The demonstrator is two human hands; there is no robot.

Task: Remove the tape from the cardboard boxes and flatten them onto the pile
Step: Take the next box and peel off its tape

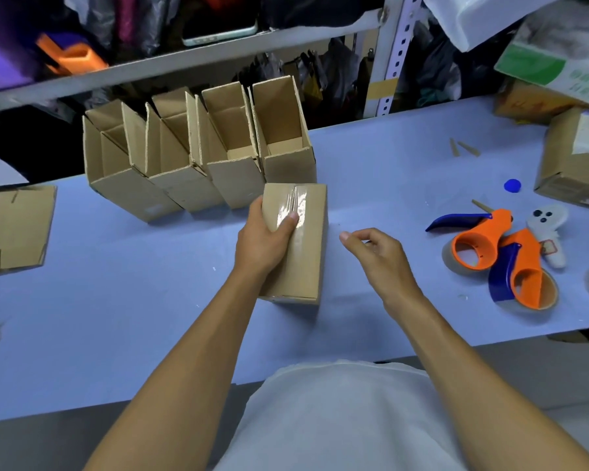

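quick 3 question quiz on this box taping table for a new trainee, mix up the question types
1. True or false: the left hand holds the taped box with its thumb on the clear tape.
2. What is in the right hand's grip? A) a tape dispenser B) nothing C) a blue cap
3. Fill in: the row of open boxes stands ____ the taped box, towards the shelf.

Key
1. True.
2. B: it hovers beside the taped box, fingers loosely curled; the orange tape dispensers lie farther to its right.
3. Behind.
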